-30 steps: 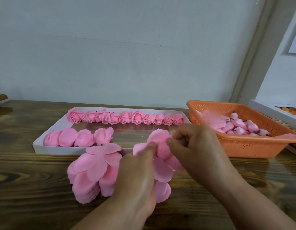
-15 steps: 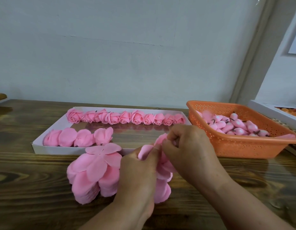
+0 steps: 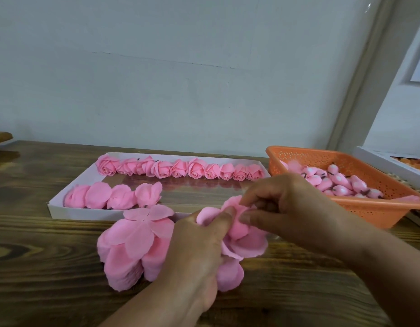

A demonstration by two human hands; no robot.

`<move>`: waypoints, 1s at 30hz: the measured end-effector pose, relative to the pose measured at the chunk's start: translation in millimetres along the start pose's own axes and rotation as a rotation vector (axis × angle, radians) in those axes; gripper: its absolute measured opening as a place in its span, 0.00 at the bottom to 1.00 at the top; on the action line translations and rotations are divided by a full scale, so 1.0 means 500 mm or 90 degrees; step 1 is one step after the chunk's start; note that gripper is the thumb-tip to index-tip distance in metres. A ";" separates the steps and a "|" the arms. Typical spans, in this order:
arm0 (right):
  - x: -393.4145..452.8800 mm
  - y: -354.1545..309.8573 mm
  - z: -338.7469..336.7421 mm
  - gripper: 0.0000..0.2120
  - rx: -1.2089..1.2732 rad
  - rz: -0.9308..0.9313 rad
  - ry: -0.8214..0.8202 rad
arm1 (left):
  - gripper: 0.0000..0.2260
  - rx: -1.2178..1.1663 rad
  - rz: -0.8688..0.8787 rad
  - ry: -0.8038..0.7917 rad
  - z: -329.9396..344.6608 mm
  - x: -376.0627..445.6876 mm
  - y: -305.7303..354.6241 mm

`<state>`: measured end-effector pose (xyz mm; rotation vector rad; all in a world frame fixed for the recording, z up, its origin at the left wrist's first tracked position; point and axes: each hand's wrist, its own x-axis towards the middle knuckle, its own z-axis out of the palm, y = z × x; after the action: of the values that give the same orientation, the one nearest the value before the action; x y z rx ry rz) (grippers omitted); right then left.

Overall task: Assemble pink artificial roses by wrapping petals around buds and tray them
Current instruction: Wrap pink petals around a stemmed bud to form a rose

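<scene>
Pink petals (image 3: 242, 241) look thin, soft and light, so they bend and could tear. Both the left hand (image 3: 199, 251) and right hand (image 3: 286, 206) pinch them above the counter (image 3: 39, 267), near the tray (image 3: 62, 206). Best held gently at the middle.

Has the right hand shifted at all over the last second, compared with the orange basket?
Yes. The right hand has drifted slightly left, away from the orange basket and toward the left hand, closing over the rose they hold.
</scene>
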<state>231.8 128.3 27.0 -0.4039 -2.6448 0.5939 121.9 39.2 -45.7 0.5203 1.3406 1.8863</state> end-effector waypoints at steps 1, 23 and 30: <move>0.000 0.004 -0.005 0.02 0.005 -0.009 0.000 | 0.10 0.001 -0.004 -0.013 0.001 -0.003 0.004; -0.002 0.013 0.022 0.05 0.275 0.198 0.062 | 0.10 0.085 0.011 -0.068 -0.022 -0.005 0.016; -0.007 0.006 0.016 0.04 0.172 0.133 -0.027 | 0.15 0.139 0.027 -0.010 -0.019 -0.010 0.017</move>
<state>231.6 126.8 17.8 -0.5935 -2.5301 1.0205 115.6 28.0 -40.9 0.6780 1.5459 1.7748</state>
